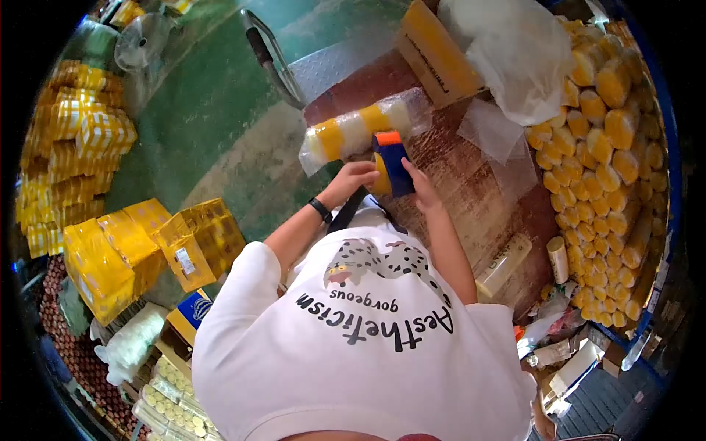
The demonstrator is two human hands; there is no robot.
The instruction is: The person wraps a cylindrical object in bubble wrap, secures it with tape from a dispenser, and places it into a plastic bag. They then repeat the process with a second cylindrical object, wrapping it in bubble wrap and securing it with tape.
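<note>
Both of my hands hold a blue tape dispenser (393, 163) with an orange top and a yellow tape roll, over a worn brown table (471, 191). My left hand (354, 176) grips its left side by the roll; a black band circles that wrist. My right hand (418, 184) holds its right side. Just beyond the dispenser lies a clear plastic bag (362, 131) packed with alternating white and yellow rolls, touching or nearly touching the dispenser's top.
A heap of yellow wrapped rolls (603, 162) fills a blue-rimmed bin at right. Clear bags (491, 128) and a yellow carton (435, 53) lie at the table's far side. Yellow crates (198, 239) and stacked yellow boxes (77, 147) stand on the green floor at left.
</note>
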